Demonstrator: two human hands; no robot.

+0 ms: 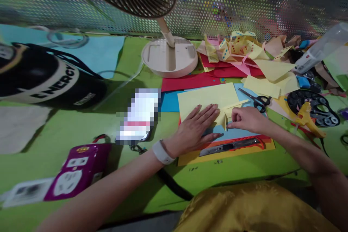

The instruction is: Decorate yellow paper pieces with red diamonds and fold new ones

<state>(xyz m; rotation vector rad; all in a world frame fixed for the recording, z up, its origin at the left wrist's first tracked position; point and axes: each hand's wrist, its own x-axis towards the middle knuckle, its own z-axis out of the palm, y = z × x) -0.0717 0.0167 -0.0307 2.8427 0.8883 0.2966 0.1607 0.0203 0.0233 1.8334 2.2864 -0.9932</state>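
Note:
My left hand (pixel 197 127) lies flat with its fingers stretched out on a yellow paper sheet (pixel 206 98), pressing it onto the stacked coloured sheets beneath. My right hand (pixel 248 119) is closed in a pinch on a folded flap of yellow paper (pixel 230 110) at the sheet's right edge. A white band sits on my left wrist. A utility knife (pixel 231 146) lies on the orange sheet just in front of both hands.
Black-handled scissors (pixel 257 100) lie right of the sheet. A yellow glue gun (pixel 307 116) rests on a black paint palette (pixel 317 105). A fan base (pixel 170 56) stands behind, paper scraps (pixel 239 49) at back right, a purple power strip (pixel 78 174) front left, a black bag (pixel 40 76) at left.

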